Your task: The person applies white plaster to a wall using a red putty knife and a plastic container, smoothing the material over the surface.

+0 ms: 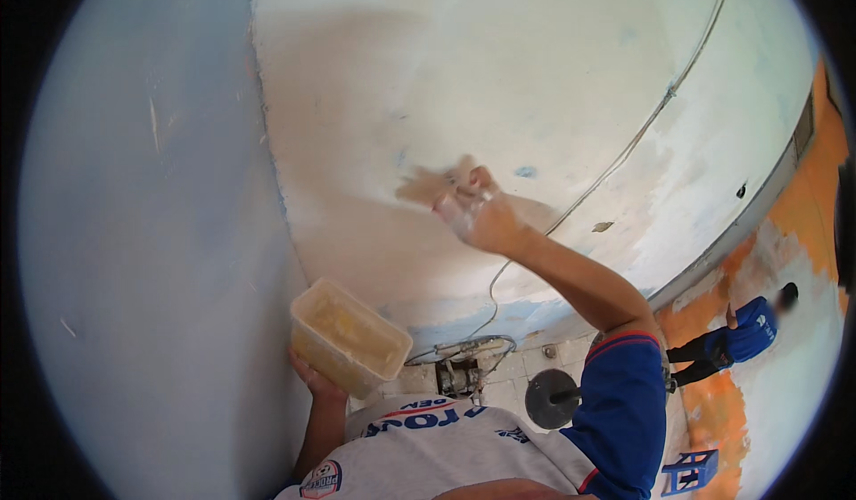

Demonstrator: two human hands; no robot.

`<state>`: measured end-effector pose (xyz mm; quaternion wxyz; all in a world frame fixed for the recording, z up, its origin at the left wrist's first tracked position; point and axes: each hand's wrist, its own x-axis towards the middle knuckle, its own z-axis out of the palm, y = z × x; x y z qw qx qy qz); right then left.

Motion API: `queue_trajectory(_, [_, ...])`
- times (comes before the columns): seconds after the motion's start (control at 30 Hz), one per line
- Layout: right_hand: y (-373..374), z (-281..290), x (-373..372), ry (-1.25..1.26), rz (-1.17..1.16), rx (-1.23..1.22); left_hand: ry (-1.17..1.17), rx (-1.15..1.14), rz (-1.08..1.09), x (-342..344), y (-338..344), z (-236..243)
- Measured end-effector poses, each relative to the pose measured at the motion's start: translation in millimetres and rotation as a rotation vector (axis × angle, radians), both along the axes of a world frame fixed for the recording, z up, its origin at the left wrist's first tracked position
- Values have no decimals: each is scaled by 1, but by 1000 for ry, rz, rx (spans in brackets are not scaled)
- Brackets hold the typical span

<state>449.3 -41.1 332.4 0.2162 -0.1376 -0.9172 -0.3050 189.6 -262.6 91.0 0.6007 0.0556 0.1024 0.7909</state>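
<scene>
Your left hand (314,377) grips the tub (343,365) near the wall's (535,72) left edge. Likely light and slightly flexible, the tub wants cupping underneath. Your right hand (480,217) is too blurred to tell its grip.

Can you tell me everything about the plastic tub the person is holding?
The plastic tub is a roughly rectangular box with rounded corners and a pale rim. It looks cloudy and partly see-through. No lid is on; yellowish stuff shows inside, but I can't tell what it is. Its open top faces the camera, slantwise in the picture. The left hand holds its lower left side, in front of the person's shirt.
</scene>
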Motion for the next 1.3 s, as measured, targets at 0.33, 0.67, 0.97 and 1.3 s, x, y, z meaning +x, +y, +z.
queue_trajectory(0.33, [11,299,136,811,-215,618,119,-88,34,8,-2,-24])
queue_trajectory(0.67, [7,18,55,179,-147,160,132,28,-35,45,16,-38])
queue_trajectory(0.97, [46,249,157,857,-232,249,125,-85,-52,83,16,-30])
queue_trajectory(1.3, [-9,159,84,420,48,126,170,11,-1,94,20,-18])
